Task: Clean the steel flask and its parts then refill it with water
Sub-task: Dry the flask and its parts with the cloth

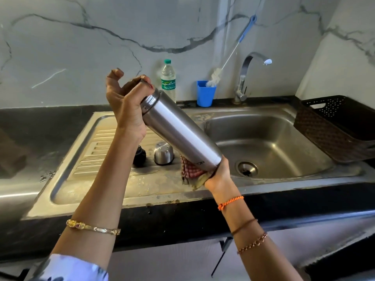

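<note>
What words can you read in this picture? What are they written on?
"Signature": green label of the plastic bottle by the wall. The smaller words under it are too blurred to read.
Dark lettering on the flask, near the right hand: upside down and partly hidden, too small to read.
Nothing else shows any writing.

One flask (178,128) — two caps (163,154) — one brush (229,57).
</note>
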